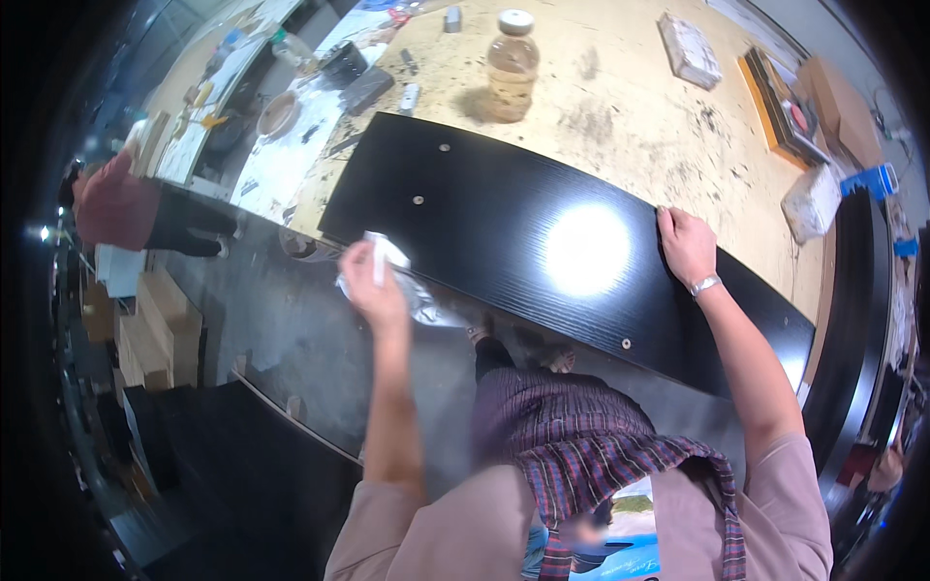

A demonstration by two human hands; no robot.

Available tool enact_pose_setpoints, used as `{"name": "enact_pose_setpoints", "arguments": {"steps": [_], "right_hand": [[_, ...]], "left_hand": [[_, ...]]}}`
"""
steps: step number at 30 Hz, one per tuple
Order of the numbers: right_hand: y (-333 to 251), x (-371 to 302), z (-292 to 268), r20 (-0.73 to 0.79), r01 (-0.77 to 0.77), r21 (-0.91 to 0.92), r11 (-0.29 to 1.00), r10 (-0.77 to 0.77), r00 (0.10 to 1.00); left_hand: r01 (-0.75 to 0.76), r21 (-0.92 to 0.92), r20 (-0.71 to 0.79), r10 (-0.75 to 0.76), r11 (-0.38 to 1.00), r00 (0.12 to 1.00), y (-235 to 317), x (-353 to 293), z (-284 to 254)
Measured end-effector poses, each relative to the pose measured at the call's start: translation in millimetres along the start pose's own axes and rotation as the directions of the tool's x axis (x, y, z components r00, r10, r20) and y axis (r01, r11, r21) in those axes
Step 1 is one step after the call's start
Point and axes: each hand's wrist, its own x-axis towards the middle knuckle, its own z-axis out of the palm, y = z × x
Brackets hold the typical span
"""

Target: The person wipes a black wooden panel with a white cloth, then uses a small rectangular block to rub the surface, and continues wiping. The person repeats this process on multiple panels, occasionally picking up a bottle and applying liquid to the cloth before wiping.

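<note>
A long black panel [494, 203] with a faint wood grain lies across the workbench, with a few small round metal fittings in its face. In my left hand [373, 286] is a crumpled white cloth [421, 302], pinched by the fingers at the panel's near left edge, its loose end hanging down. My right hand [686, 242] is curled over the far long edge of the panel, toward its right part, and grips it. Part of the panel's near right end is hidden behind my right forearm.
Past the panel stand a capped bottle [511, 73] of yellowish liquid and a wrapped white block [690, 50] on the stained workbench [601, 107]. A bowl [279, 114] sits at the far left. Another person [121, 208] works there. Dark boards [232, 484] lie at lower left.
</note>
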Motion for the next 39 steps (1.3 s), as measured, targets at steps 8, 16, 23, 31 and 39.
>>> {"name": "enact_pose_setpoints", "arguments": {"steps": [8, 16, 23, 31, 39], "right_hand": [[4.6, 0.8, -0.4, -0.02, -0.008, -0.024, 1.0, 0.007, 1.0], [6.7, -0.7, 1.4, -0.054, 0.003, -0.023, 1.0, -0.005, 0.999], [2.0, 1.8, 2.6, -0.044, 0.027, -0.019, 0.999, -0.028, 0.999], [5.8, -0.2, 3.8, -0.07, 0.016, -0.025, 1.0, -0.018, 0.997], [-4.4, -0.9, -4.1, -0.058, -0.012, -0.011, 1.0, 0.012, 0.998]], "left_hand": [[-0.008, -0.2, 0.068, 0.022, 0.98, 0.997, -11.5, -16.7, -1.7], [-0.311, -0.061, 0.255, 0.316, 0.948, 0.914, 20.2, -39.3, -5.3], [-0.251, 0.269, 0.15, 0.217, 0.93, 0.965, -78.1, 74.5, -53.9], [-0.334, -0.149, 0.389, 0.366, 0.931, 0.846, 57.0, -65.5, -3.9], [-0.247, -0.117, 0.279, 0.27, 0.962, 0.922, 46.1, -66.5, 5.4]]}}
